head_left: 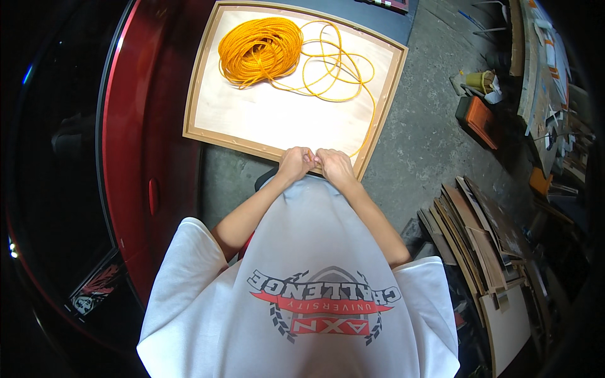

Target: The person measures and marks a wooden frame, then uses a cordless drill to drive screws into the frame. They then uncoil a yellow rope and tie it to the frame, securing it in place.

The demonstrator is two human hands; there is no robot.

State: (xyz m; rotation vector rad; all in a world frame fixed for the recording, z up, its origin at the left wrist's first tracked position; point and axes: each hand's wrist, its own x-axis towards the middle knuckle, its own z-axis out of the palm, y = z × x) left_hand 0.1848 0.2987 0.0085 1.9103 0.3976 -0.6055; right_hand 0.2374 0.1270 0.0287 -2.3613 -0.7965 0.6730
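A dark red vehicle body fills the left side, curving top to bottom, with a small red and white decal low on its dark lower panel. Grey concrete floor lies to the right. A shallow wooden tray with a raised rim sits ahead of the person, its pale base largely bare along the near half. Stacked board offcuts lean at lower right, near the person's right elbow. An orange case and a yellow container stand at the far right, well apart from the tray.

A coil of orange cord lies in the tray's far left corner, loose loops spreading right. One strand runs down the tray's right side toward the near rim.

The left hand and right hand meet at the tray's near edge, fingertips pinched together. The cord end between them is too small to confirm; the grip cannot be told.
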